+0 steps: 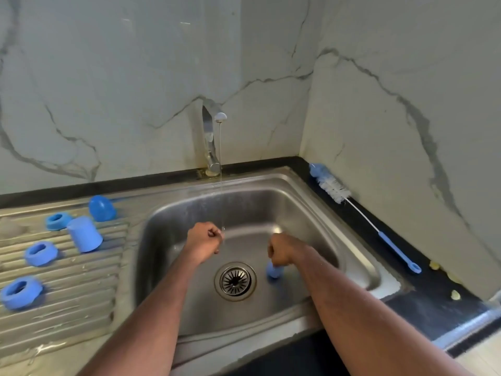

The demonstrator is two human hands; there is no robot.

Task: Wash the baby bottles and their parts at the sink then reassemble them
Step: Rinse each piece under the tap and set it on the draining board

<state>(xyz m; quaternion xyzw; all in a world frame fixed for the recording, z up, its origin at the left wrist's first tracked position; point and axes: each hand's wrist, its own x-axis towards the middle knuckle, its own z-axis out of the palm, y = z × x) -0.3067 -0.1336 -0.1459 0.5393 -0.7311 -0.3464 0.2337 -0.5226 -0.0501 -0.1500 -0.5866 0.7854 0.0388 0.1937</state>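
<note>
I count three blue rings (pixel 41 253) on the ribbed steel drainboard (pixel 67 289), plus one dome cap (pixel 102 208) and one upturned cup-shaped cover (pixel 84 233). One brush (pixel 360 210) with white bristles, a blue tip and a blue handle lies on the dark table (pixel 423 297) right of the sink (pixel 306 213). A thin stream falls from the tap (pixel 211 139). My left hand (pixel 204 241) has its fingers curled beside the stream; I cannot tell if they pinch anything. My right hand (pixel 279 252) grips a small blue part (pixel 273 270) near the round drain (pixel 235 280).
</note>
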